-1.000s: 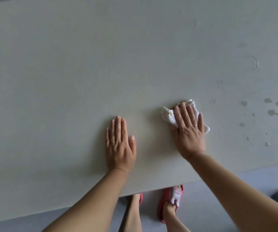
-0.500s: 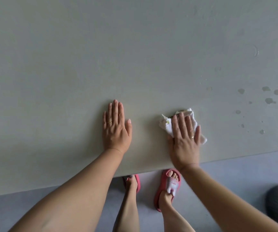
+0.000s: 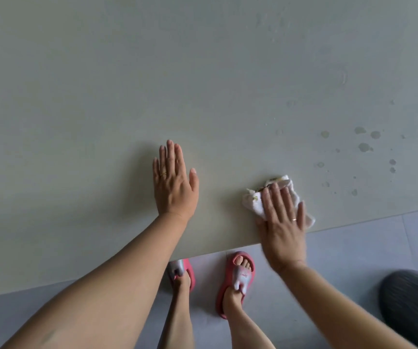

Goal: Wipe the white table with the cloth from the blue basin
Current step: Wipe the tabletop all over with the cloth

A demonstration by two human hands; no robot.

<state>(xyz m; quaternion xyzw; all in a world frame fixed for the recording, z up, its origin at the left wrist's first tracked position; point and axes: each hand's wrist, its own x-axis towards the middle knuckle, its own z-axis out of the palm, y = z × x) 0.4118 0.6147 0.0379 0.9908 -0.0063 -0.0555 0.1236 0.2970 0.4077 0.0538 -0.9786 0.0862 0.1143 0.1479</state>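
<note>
- Left hand [image 3: 174,183] lies flat on the white table [image 3: 102,96], fingers spread and straight, holding nothing
- Right hand [image 3: 282,222] presses a crumpled white cloth [image 3: 254,204] onto the table's near edge, fingers extended flat over it
- Wet spots [image 3: 365,147] dot the table right of the cloth
- Pink slippers [image 3: 238,278] on the grey floor below

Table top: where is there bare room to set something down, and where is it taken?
The table is bare left of and beyond the flat left hand. A narrow free strip lies between it and the right hand, which presses the cloth at the near edge. Right of the cloth, wet spots dot the surface.
</note>
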